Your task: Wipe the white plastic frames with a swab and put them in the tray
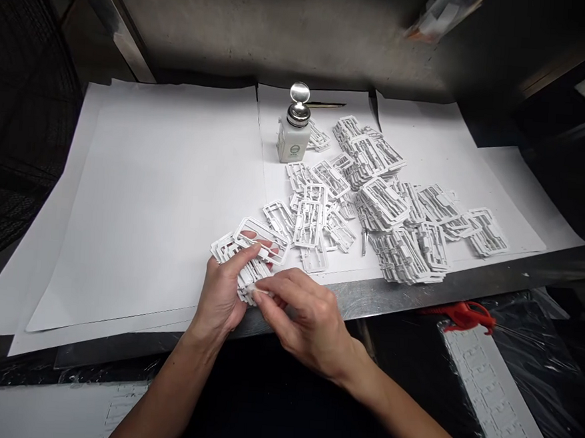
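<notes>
A stack of white plastic part frames (247, 269) rests in my left hand (222, 287), the thumb pressing down on top and the fingers under it. The uppermost frame (268, 242) sticks out to the right at an angle. My right hand (306, 310) pinches at the stack's near right edge, thumb against index finger. Something small and whitish (251, 288) shows at those fingertips; I cannot make out what it is. Just beyond my hands, loose part frames (309, 223) lie overlapping on white paper (174, 191).
A white pump bottle (294, 142) with its metal lid raised stands behind the loose frames, a thin dark tool (326, 104) behind it. Tall piles of frames (403, 253) are at right. A red air gun (468, 317) lies below the metal table edge (371, 303). A fan (14, 106) stands left.
</notes>
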`<state>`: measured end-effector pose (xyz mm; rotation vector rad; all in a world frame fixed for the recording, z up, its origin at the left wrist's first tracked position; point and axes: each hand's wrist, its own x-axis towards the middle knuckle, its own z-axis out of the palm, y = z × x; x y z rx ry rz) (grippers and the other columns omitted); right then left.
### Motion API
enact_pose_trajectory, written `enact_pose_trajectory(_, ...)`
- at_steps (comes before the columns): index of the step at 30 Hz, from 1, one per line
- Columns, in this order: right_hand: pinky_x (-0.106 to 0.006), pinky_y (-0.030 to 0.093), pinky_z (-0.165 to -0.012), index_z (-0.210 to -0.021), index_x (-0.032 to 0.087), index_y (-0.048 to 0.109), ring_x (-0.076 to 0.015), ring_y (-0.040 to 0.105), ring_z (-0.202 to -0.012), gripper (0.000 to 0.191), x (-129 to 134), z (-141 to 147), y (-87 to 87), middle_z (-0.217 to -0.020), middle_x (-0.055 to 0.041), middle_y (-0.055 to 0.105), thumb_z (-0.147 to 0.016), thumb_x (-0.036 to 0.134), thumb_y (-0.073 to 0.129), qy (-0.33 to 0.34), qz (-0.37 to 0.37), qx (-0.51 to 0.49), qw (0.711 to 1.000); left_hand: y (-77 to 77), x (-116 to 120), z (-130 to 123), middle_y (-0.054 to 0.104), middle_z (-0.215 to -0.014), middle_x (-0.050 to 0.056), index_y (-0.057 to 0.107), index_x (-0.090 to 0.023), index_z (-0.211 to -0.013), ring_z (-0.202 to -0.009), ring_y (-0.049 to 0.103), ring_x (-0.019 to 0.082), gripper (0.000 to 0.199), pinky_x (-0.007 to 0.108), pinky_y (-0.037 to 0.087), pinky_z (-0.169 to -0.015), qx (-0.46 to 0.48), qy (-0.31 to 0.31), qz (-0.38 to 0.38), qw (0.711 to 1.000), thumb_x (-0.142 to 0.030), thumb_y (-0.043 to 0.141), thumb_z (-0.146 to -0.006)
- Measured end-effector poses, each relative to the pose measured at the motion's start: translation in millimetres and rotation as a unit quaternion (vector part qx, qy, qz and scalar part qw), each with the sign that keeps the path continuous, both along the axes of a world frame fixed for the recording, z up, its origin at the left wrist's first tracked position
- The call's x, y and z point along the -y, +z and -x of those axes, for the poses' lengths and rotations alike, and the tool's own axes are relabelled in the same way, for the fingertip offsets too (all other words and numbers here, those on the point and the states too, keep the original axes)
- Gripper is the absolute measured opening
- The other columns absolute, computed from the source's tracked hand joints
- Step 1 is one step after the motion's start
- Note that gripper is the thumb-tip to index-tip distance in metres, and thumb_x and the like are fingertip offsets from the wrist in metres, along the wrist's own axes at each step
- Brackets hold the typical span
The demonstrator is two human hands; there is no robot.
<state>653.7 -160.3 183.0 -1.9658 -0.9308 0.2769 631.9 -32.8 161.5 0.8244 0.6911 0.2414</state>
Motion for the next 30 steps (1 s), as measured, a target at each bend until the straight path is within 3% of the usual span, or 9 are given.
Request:
enact_pose_trajectory(6,-0.023,0.047,-0.065,-0.094,0.017,0.064,-0.0137,0.056,-0.071,0.016,1.7,-2.8,0.1,-0.084,-0.0053,0.059,-0.088,0.015,0.049,0.035,0.068,0.005,0.997,-3.4,1.4,-1.0,0.070,-0.081,0.005,0.064,-0.016,-0.084,-0.075,0.065,0.019,0.018,0.032,0.051,-0.072,-0.005,0.008,0.021,1.000,-0.020,0.070,-0.068)
enact_pose_trajectory(10,-0.023,0.045,-0.062,-0.094,0.015,0.065,-0.0131,0.054,-0.069,0.017,3.2,-3.7,3.5,-0.081,-0.0052,0.058,-0.089,0.016,0.048,0.007,0.048,0.010,0.999,-2.9,0.8,-1.9,0.069,-0.088,0.006,0.064,-0.015,-0.087,-0.076,0.064,0.018,0.018,0.031,0.051,-0.074,0.000,0.002,0.024,1.000,-0.019,0.069,-0.070)
enact_pose_trajectory(15,-0.023,0.044,-0.063,-0.093,0.015,0.066,-0.0131,0.054,-0.069,0.017,4.7,-4.7,1.2,-0.083,-0.0052,0.057,-0.089,0.016,0.049,0.028,0.075,0.006,0.997,0.9,-0.9,-1.4,0.067,-0.101,0.008,0.064,-0.014,-0.094,-0.087,0.063,0.020,0.021,0.034,0.052,-0.078,-0.003,-0.001,0.026,1.000,-0.019,0.067,-0.073)
enact_pose_trajectory(19,-0.022,0.043,-0.059,-0.093,0.015,0.067,-0.0120,0.052,-0.065,0.017,10.8,-6.6,2.4,-0.078,-0.0039,0.056,-0.089,0.018,0.050,-0.007,0.075,-0.007,0.997,1.1,-2.7,-1.1,0.066,-0.103,0.007,0.064,-0.015,-0.091,-0.091,0.063,0.022,0.017,0.037,0.053,-0.077,-0.003,-0.012,0.047,0.999,-0.018,0.065,-0.074)
enact_pose_trajectory(24,-0.023,0.045,-0.064,-0.099,0.014,0.066,-0.0131,0.055,-0.071,0.018,5.8,-3.1,-0.2,-0.083,-0.0055,0.057,-0.090,0.018,0.051,-0.029,0.029,0.003,0.999,2.5,-0.5,-2.7,0.068,-0.100,0.006,0.063,-0.016,-0.092,-0.086,0.064,0.019,0.019,0.034,0.052,-0.078,-0.015,-0.005,0.061,0.998,-0.017,0.066,-0.073)
enact_pose_trajectory(30,-0.023,0.045,-0.062,-0.092,0.015,0.066,-0.0131,0.055,-0.068,0.016,8.1,-3.7,-1.5,-0.081,-0.0050,0.058,-0.088,0.015,0.050,0.021,0.061,0.012,0.998,2.3,0.5,-2.4,0.068,-0.100,0.008,0.062,-0.015,-0.093,-0.091,0.063,0.021,0.020,0.034,0.052,-0.079,-0.007,0.003,0.056,0.998,-0.017,0.065,-0.074)
